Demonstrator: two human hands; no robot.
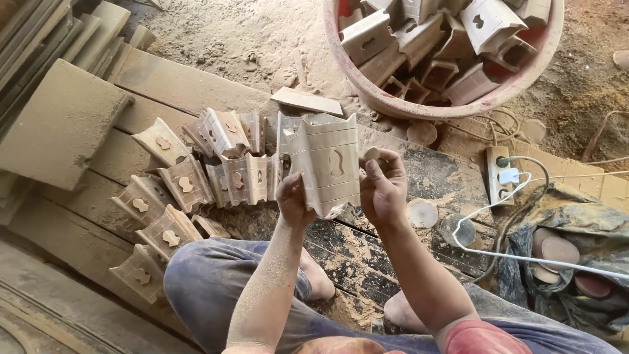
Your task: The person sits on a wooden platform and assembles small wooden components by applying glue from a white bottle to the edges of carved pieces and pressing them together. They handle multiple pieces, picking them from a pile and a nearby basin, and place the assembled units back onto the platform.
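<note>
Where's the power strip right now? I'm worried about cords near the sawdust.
In the head view, the power strip lies on the boards at right, below the red tub and right of the right hand.

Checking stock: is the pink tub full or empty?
Full. The pink tub is heaped to its rim with carved wooden pieces. Its upper part is cut off by the frame, so the height of the pile cannot be told.

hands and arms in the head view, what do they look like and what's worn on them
Both arms are bare from the hands up, with no gloves, rings or watch showing. The left hand and its forearm carry a thick coat of pale sawdust; the right hand and forearm have a lighter dusting. A red sleeve covers the right upper arm at the frame's bottom edge. Fingernails look short and dusty.
</note>
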